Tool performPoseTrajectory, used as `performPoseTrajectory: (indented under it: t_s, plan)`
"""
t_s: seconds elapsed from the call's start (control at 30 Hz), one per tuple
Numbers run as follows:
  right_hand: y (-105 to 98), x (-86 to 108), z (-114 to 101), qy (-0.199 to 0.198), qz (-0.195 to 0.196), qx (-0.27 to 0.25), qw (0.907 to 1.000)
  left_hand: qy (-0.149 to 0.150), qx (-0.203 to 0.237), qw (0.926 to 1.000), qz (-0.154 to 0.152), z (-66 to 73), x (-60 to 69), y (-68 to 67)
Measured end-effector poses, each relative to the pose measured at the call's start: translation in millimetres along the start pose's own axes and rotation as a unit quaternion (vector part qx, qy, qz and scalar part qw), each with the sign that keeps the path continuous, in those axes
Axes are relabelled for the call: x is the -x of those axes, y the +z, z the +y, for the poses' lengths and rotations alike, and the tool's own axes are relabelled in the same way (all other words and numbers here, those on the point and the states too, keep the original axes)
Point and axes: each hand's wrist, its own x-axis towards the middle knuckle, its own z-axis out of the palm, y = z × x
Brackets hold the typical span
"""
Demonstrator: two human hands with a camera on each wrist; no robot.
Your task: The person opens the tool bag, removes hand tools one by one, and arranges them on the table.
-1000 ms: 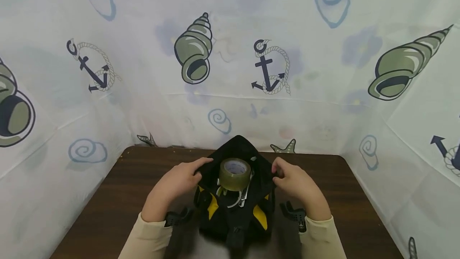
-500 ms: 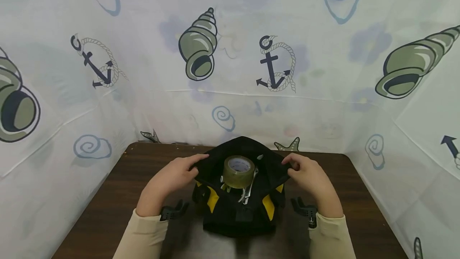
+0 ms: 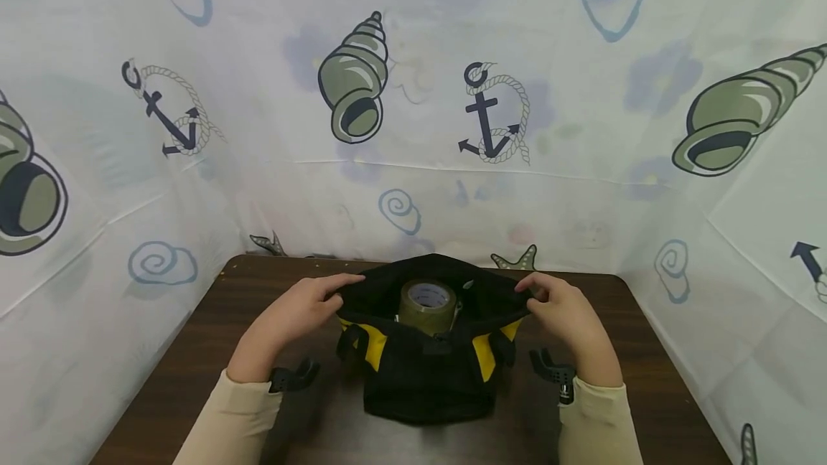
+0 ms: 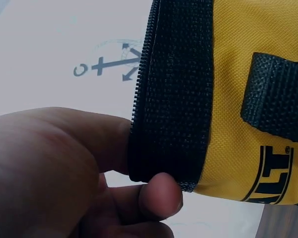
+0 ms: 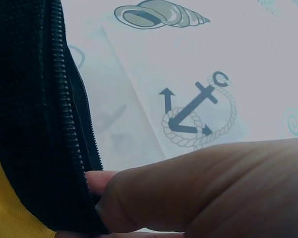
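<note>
A black and yellow zippered tool bag (image 3: 426, 382) stands on the table with its mouth spread wide. Inside it sits a roll of tan packing tape (image 3: 426, 313), its lower part hidden by the front rim. At the bag's left end, my left hand (image 3: 291, 318) pinches the rim between thumb and fingers; in the left wrist view the zipper teeth (image 4: 140, 94) run up from that corner. My right hand (image 3: 571, 318) pinches the opposite end of the rim, beside the zipper (image 5: 64, 94) in the right wrist view. Anything deeper in the bag is mostly hidden.
The dark brown wooden table (image 3: 213, 350) reaches back to a white cloth backdrop (image 3: 258, 199) printed with shells and anchors. The cloth also hangs along the left and right sides. A black strap loop (image 4: 275, 96) hangs on the bag's yellow side.
My hands have moved apart, stretching the bag's mouth wider from side to side. The front rim has come up and now covers the metal tool seen earlier beside the tape.
</note>
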Motion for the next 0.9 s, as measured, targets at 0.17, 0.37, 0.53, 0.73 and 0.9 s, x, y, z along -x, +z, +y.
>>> performPoseTrajectory:
  t_s: [0.17,0.37,0.53,0.73,0.9]
  plan:
    - [-1,-0.4,0,-0.007,-0.014,0.000,0.9999,-0.005,0.000,1.0000,-0.007,-3.0,-0.2,1.9]
    - [0,1.0,-4,-0.032,-0.019,0.000,0.9993,0.021,-0.009,0.9997,0.011,-3.1,-0.4,5.3]
    - [4,0.9,-11,-0.051,-0.013,-0.011,0.9986,0.051,0.001,0.9984,0.025,-1.5,-0.6,12.8]
    - [12,3.4,-21,-0.064,-0.005,-0.013,0.9979,0.057,0.015,0.9980,0.025,-1.0,0.9,24.0]
    - [17,6.4,-33,-0.080,0.028,-0.005,0.9964,0.059,0.027,0.9977,0.021,-1.1,3.0,29.2]
